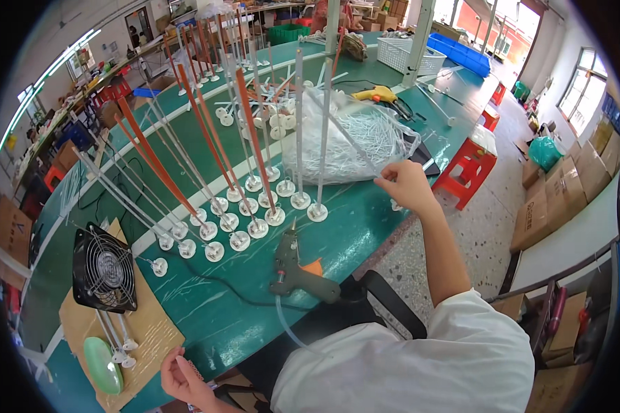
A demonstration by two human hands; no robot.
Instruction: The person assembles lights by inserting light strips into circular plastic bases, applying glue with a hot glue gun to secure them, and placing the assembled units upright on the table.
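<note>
My right hand (pixel 408 187) is closed in a pinch on a translucent stick (pixel 355 146), which slants up and left in front of a clear plastic bag (pixel 355 141) full of thin white pieces. A white round base (pixel 397 205) shows just below that hand. My left hand (pixel 184 380) hangs at the table's near edge with curled fingers; what they hold, if anything, cannot be made out. Between the hands lies a dark glue gun (pixel 289 265) with an orange trigger. Left of it stand several clear and orange-brown sticks (pixel 253 138) on round white bases (pixel 240 241).
A black fan (pixel 107 268) stands on cardboard (pixel 148 337) near a green oval dish (pixel 103 365). Loose bases (pixel 277 124), a yellow-handled tool (pixel 377 94) and a white basket (pixel 408 56) lie farther back. Red stools (pixel 467 168) stand right of the green table (pixel 344 237).
</note>
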